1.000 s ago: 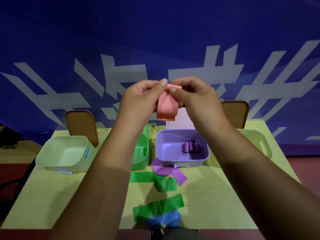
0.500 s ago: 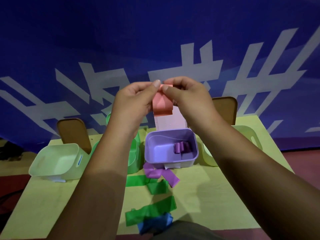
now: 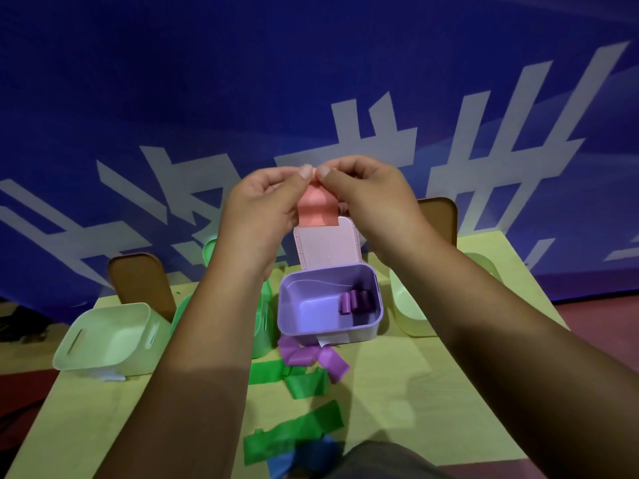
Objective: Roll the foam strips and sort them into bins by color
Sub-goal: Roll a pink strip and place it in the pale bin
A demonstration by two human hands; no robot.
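Head view: a blue backdrop (image 3: 242, 81) with large white characters fills the upper half. Below it lies a yellow-green table (image 3: 415, 392). Both forearms reach up from the bottom edge, and the left hand (image 3: 262, 209) and right hand (image 3: 373, 198) meet in the air above the bins.

Four bins stand in a row at the far side of the table: a pale green bin (image 3: 114, 307) on the left, a green bin (image 3: 262, 326) mostly hidden behind the left forearm, a purple bin (image 3: 332, 335) with its lilac lid (image 3: 328, 247) standing open, and a pale yellow bin (image 3: 411, 316) on the right. A brown lid (image 3: 138, 281) stands behind the left bin.

Loose on the table lie a long green strip (image 3: 294, 433), a folded green strip (image 3: 304, 382), a purple strip (image 3: 311, 356) against the purple bin's front and a blue strip (image 3: 297, 458).

The pink foam strip (image 3: 316, 210) hangs in front of the lilac lid; each hand pinches its top end between curled thumb and fingers. Purple rolls (image 3: 356, 300) lie inside the purple bin, at its right.
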